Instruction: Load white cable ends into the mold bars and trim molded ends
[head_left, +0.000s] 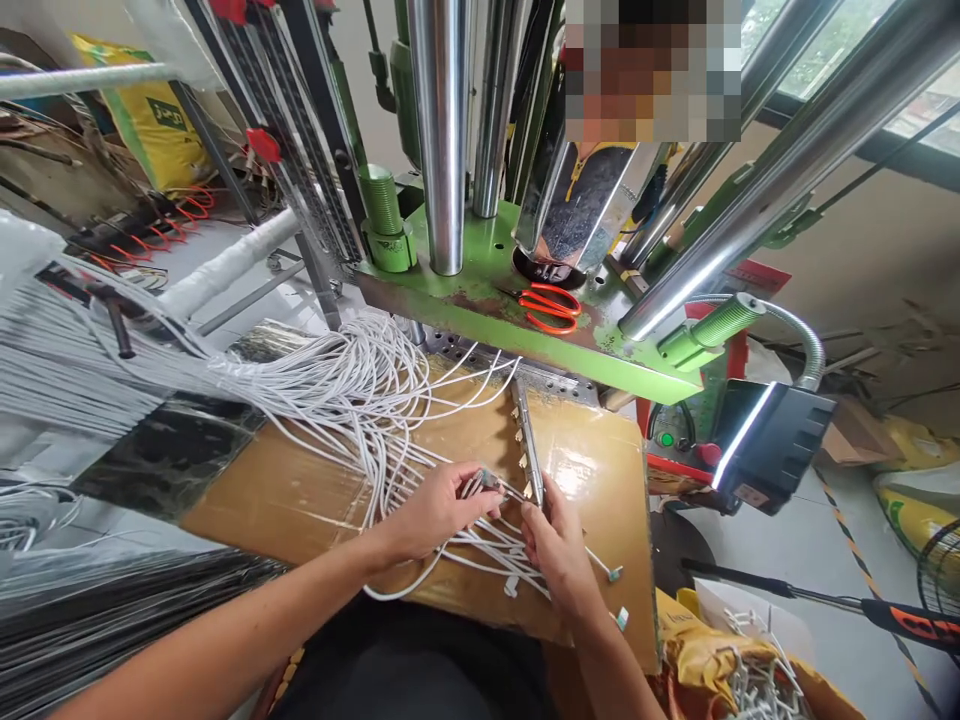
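Note:
My left hand (435,512) is closed, pinching a small grey piece (489,480) that looks like a cable connector. My right hand (559,552) is closed round the near end of a narrow metal bar (531,440). Along the bar's left side sit several small pale metal pieces. The bar's far end lies by the lower metal plate of a green machine. White cables (375,390) run in a thick bundle from the left, and several loose ends pass under my hands. A cable end with a pale green connector (615,574) lies right of my right hand.
Brown cardboard (600,470) covers the work surface. Orange-handled scissors (551,308) lie on the green machine plate (465,240), between steel columns (439,140). A control box (776,445) stands right. An open bag of white scraps (757,665) sits lower right. A person is visible at the machine.

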